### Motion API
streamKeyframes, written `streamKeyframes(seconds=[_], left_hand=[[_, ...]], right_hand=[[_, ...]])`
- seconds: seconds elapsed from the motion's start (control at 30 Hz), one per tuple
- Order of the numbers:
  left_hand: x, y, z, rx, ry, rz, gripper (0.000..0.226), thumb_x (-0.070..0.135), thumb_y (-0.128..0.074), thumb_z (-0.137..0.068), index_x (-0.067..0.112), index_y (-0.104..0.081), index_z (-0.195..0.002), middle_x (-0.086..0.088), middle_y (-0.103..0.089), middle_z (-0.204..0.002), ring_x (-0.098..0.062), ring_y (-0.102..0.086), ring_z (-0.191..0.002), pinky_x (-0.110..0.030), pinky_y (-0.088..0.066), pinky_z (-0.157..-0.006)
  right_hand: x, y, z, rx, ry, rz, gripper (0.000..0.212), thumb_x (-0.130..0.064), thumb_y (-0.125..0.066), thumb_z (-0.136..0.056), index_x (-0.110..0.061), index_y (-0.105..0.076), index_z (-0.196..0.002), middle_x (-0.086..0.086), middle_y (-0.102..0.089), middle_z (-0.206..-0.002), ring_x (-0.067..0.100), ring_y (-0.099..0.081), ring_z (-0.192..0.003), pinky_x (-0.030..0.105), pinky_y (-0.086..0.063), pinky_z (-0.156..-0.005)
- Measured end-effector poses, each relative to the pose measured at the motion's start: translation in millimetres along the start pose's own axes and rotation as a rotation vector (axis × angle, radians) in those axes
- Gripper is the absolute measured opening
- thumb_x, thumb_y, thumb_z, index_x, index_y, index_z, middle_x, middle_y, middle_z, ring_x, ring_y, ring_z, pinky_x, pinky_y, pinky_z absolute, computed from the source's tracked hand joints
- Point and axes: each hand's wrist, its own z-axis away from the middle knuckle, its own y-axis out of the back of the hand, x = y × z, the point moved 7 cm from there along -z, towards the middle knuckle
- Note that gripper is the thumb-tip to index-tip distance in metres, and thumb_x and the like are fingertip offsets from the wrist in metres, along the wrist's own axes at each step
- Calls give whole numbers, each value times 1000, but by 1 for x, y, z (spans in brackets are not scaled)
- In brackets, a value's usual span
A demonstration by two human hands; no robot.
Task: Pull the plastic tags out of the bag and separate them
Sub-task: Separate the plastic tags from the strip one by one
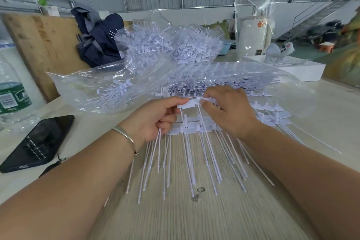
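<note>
On the table (175, 216), loose tags (194, 154) lie with stems pointing toward the person, heads away. Above them, the left hand (155, 121) and right hand (228, 111) pinch a joined tag strip (190, 104) at either end; the right fingertips are hidden. Beyond, the bag (97, 84) blurs the tags inside.

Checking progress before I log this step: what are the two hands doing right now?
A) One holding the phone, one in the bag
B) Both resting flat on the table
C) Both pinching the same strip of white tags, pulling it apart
C: the left hand and right hand each pinch the white tag strip above the table.
</note>
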Motion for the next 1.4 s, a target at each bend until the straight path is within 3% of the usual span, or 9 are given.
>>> streamKeyframes(seconds=[0.3, 0.4, 0.47, 0.67, 0.83, 1.0, 1.1, 1.3, 1.4], left_hand=[[0, 7, 1, 95, -9, -125, 18, 24, -71, -85, 10, -62, -77, 7, -54, -53, -2, -24, -31, -14, -17, -28], [2, 1, 4, 34, -6, -81, 14, 21, -66, -88, 8, -70, -91, 5, -59, -64, -1, -22, -33, -13, -17, -28], [4, -6, 6, -29, -13, -34, 18, 21, -63, -90, 14, -73, -77, 6, -62, -67, 0, -22, -33, -12, -16, -28], [3, -24, 11, -107, -59, 81, 16, 7, -51, -96, 12, -57, -82, 3, -63, -65, 1, -24, -33, -11, -16, -27], [2, -17, 6, -39, -34, 66, 15, 0, -50, -95, 11, -57, -87, 9, -43, -44, 1, -22, -32, -11, -15, -26], [-17, -23, 7, -88, 147, 82, 25, 8, -41, -99, 12, -66, -94, -14, -71, -78, 0, -25, -31, -10, -17, -26], [-16, -23, 7, -106, 163, 79, 29, 11, -45, -98, 10, -69, -82, -8, -65, -69, 0, -26, -30, -10, -17, -25], [-15, -19, 6, -94, 168, 29, 26, 12, -39, -98, 2, -63, -102, 0, -54, -58, -2, -25, -31, -12, -16, -26], [-16, -15, 4, -43, 149, -12, 23, 12, -43, -98, 2, -63, -100, -1, -60, -56, -3, -28, -32, -12, -15, -26]], right_hand=[[14, 8, -2, 25, -134, -54, 44, -45, -47, -95, -29, -24, -61, -9, -30, -56, 9, -32, -55, 34, -28, -75], [9, 9, -2, 32, -160, -181, 46, -45, -50, -94, -27, -24, -60, -8, -29, -54, 9, -32, -53, 33, -26, -72], [8, 5, -1, -14, -212, -260, 46, -47, -47, -95, -23, -27, -60, -6, -32, -55, 15, -35, -56, 34, -27, -73], [-1, -15, 4, -176, -176, -234, 40, -45, -32, -99, -19, -32, -69, -6, -35, -61, 21, -40, -72, 42, -35, -86], [-7, -19, 1, -132, -58, -69, 42, -56, -36, -94, -26, -29, -65, -8, -38, -60, 19, -43, -66, 34, -28, -69], [-2, -21, 2, -89, -56, 50, 46, -65, -37, -89, -29, -25, -63, -14, -31, -61, 17, -38, -69, 32, -25, -71], [0, -17, 3, -54, -71, 39, 48, -66, -40, -87, -29, -24, -61, -13, -31, -59, 16, -36, -66, 32, -25, -71], [-2, -10, 0, 9, -80, 90, 50, -64, -42, -88, -15, -53, -89, -1, -55, -81, 19, -45, -76, 35, -34, -79], [-2, -6, 1, 26, -60, 13, 44, -57, -48, -90, -14, -52, -88, -1, -54, -79, 20, -48, -77, 33, -34, -74]])
